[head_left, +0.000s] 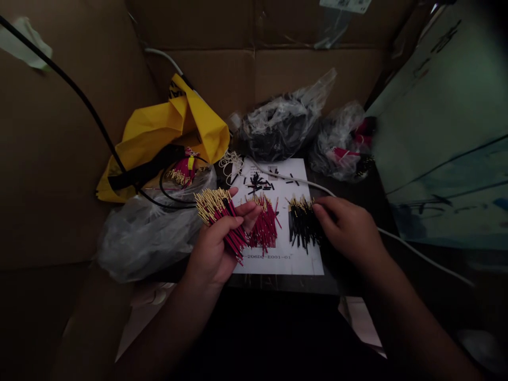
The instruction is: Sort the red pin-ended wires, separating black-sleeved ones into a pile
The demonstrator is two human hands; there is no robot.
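My left hand (216, 246) holds a bundle of red wires with gold tips (221, 211), the thumb laid across them. Just right of it, a pile of red wires (264, 225) lies on a white printed sheet (301, 264). A pile of black wires with gold tips (302, 222) lies further right on the sheet. My right hand (345, 222) is at the right edge of the black pile, thumb and forefinger pinched near the gold tips; what is between them is too small to make out. Short black pieces (259, 183) are scattered on the sheet's upper part.
Behind the sheet are a clear bag of dark items (278, 127) and another bag (337, 140) with red wires. On the left are a yellow bag (159, 124), a crumpled plastic bag (146, 238) and a black cable (87, 100). A white cable (420, 251) crosses rightward. Cardboard walls (206, 74) stand behind.
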